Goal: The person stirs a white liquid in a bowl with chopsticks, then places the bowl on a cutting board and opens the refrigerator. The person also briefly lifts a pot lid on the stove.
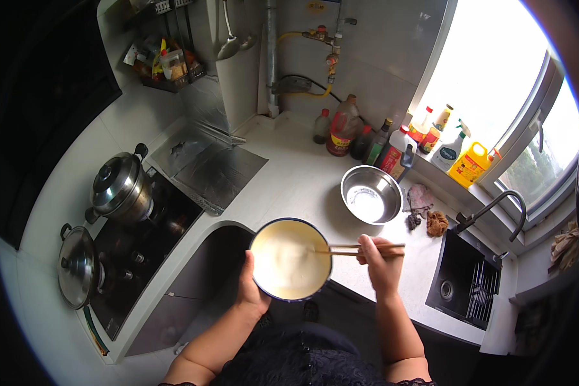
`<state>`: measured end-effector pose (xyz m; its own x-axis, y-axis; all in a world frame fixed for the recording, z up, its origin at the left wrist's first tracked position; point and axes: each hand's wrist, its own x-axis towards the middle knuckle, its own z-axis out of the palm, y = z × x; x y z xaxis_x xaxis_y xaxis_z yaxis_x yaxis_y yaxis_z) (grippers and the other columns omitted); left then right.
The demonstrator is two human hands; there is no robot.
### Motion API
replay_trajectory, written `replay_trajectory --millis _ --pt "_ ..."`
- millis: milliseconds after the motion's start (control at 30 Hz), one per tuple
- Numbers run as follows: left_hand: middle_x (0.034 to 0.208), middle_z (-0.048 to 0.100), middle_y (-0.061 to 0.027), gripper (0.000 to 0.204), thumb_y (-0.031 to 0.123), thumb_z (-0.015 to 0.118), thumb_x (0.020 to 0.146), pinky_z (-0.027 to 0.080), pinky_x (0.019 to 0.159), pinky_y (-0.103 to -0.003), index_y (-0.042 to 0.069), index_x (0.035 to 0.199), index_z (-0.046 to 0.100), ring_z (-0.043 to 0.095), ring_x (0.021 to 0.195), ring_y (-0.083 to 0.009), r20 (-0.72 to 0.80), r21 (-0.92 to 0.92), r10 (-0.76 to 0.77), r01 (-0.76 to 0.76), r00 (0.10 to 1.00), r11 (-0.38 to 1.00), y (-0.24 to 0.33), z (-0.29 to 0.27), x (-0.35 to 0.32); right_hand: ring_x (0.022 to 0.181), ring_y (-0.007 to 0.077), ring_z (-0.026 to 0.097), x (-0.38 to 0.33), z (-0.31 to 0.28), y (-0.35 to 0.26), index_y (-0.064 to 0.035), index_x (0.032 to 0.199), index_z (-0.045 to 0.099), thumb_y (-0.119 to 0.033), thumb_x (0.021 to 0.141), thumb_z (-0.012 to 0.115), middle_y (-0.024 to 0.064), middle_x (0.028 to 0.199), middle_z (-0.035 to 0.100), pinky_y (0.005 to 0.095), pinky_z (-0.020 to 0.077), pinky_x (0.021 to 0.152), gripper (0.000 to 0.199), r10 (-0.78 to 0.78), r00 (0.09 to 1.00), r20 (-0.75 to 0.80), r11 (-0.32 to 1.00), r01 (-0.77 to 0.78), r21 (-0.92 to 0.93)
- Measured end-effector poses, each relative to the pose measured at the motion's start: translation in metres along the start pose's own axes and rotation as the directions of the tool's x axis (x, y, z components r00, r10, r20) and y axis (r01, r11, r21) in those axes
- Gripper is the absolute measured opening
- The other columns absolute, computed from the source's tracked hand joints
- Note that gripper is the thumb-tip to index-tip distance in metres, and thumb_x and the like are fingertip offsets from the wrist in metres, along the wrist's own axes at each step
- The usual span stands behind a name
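My left hand (253, 289) grips a round bowl (259, 233) with a dark rim by its left side, thumb up along the wall. Inside lies a smooth, pale cream mixture (286, 260). A pair of wooden chopsticks (346, 249) is in my right hand (381, 262), fingers closed around them. Their tips dip into the mixture from the right. The bowl is held up at the counter's front edge. Just beyond it, on the counter, stands a shiny steel basin (360, 175) with nothing seen in it.
At left a black gas hob (149, 239) bears a steel pot (119, 190) and a lidded pan (77, 267). Several bottles (346, 128) line the back of the white counter (289, 151). Rags (437, 223) lie near the dark sink (445, 270) at right. Cleaning bottles (471, 164) stand on the windowsill.
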<state>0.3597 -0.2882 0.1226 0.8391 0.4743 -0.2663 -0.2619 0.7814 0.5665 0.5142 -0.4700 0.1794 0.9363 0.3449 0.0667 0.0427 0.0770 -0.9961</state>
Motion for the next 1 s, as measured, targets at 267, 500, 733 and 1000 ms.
replay_trajectory --millis 267,500,733,1000 --pt "0.132 0.051 -0.0161 0.073 0.059 0.044 0.092 0.041 0.102 -0.043 0.000 0.136 0.041 0.051 0.120 -0.0291 0.013 -0.037 -0.011 0.012 1.000 0.999 0.005 0.003 -0.009 0.055 0.0126 0.059 0.001 -0.003 0.000 0.0041 0.084 0.067 -0.014 0.089 0.066 0.0077 0.066 0.063 0.0239 0.0490 0.052 0.019 0.027 0.999 0.047 1.000 -0.026 -0.015" --pt "0.131 0.053 -0.0150 0.071 0.057 0.046 0.092 0.040 0.103 -0.041 0.000 0.134 0.043 0.051 0.120 -0.0277 0.004 -0.079 0.005 -0.004 1.000 0.997 0.006 0.003 -0.006 0.053 0.0108 0.059 0.006 -0.012 -0.007 0.0050 0.083 0.068 -0.015 0.087 0.068 0.0075 0.066 0.065 0.0227 0.0489 0.051 0.021 0.154 0.976 0.155 0.987 -0.145 -0.070" --pt "0.131 0.053 -0.0150 0.070 0.057 0.045 0.093 0.041 0.102 -0.042 0.000 0.133 0.044 0.052 0.120 -0.0278 -0.011 -0.086 0.008 -0.009 1.000 0.996 0.001 0.007 -0.003 0.057 0.0117 0.061 -0.004 -0.005 -0.012 0.0050 0.087 0.069 -0.020 0.084 0.073 0.0075 0.067 0.065 0.0208 0.0472 0.053 0.025 0.318 0.910 0.265 0.948 -0.311 -0.067" --pt "0.132 0.052 -0.0154 0.072 0.058 0.045 0.093 0.040 0.103 -0.043 0.000 0.135 0.042 0.051 0.121 -0.0288 0.024 -0.078 0.013 -0.011 1.000 0.997 0.001 0.013 0.001 0.058 0.0105 0.059 -0.004 0.003 -0.018 0.0041 0.087 0.069 -0.012 0.089 0.066 0.0077 0.070 0.066 0.0211 0.0478 0.056 0.017 0.316 0.907 0.277 0.946 -0.323 -0.020"
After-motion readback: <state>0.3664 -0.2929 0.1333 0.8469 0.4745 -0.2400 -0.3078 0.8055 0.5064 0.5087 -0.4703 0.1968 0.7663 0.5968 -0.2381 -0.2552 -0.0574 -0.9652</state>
